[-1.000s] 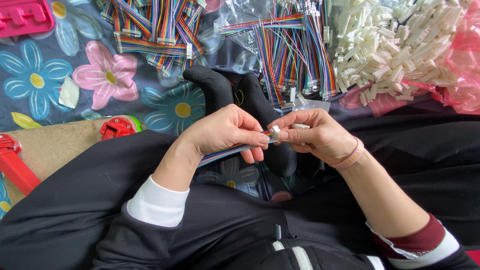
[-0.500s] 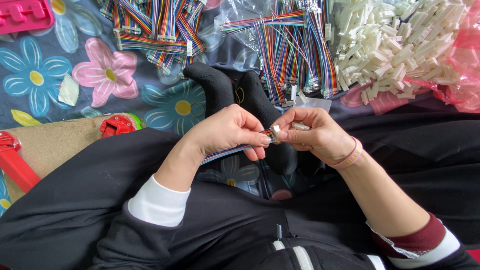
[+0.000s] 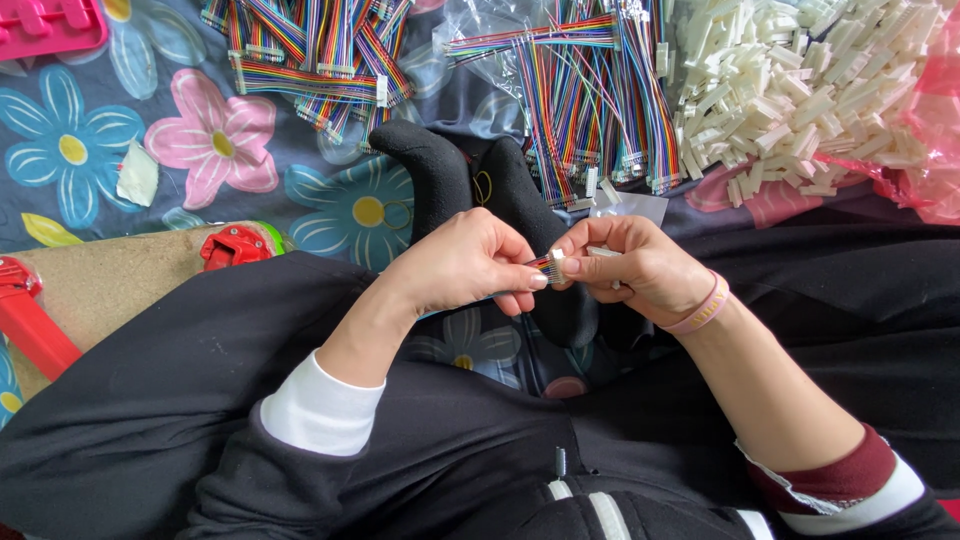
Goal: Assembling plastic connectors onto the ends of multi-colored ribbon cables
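Observation:
My left hand (image 3: 465,268) pinches the end of a flat rainbow ribbon cable (image 3: 541,265), whose tail runs back under the palm. My right hand (image 3: 635,268) meets it fingertip to fingertip and holds a small white plastic connector (image 3: 556,260) at the cable's end. Both hands hover over my crossed legs and black-socked feet (image 3: 480,190).
Piles of rainbow ribbon cables lie ahead (image 3: 310,50) (image 3: 590,90), some on clear plastic. A heap of white connectors (image 3: 800,90) sits at the far right beside a pink bag (image 3: 935,130). A cardboard piece with red clamps (image 3: 100,285) is at left, on a floral cloth (image 3: 215,140).
Both hands stay together over my lap; the fingertips have shifted only slightly on the cable end and connector.

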